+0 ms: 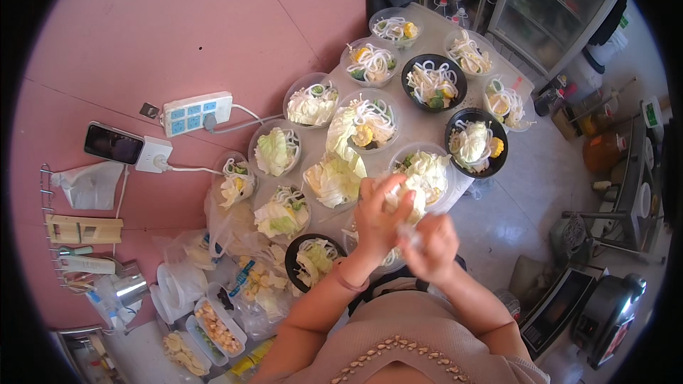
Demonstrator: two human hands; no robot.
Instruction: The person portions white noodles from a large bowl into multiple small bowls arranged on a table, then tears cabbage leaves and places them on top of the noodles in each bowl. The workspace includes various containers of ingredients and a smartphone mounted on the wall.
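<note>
My left hand [378,217] is curled, thumb and fingers around pale cabbage [400,200], above the near side of the table. Close beside it my right hand [432,245] is closed and blurred by motion. A small whitish bit shows at its fingertips, too smeared to name. Just beyond the hands, a clear bowl [453,188] holds torn cabbage leaves [425,171]. Another clear bowl lies partly hidden under my hands and wrists. To the left of my left hand, large cabbage leaves [334,178] fill one more bowl.
Several clear and black bowls [506,160] of noodles, corn and greens crowd the table [427,21]. At left are a power strip [226,107], a phone [107,144] and plastic bags. Lower left stand food tubs [240,348]; a microwave [562,306] and glass-door fridge [548,3] stand right.
</note>
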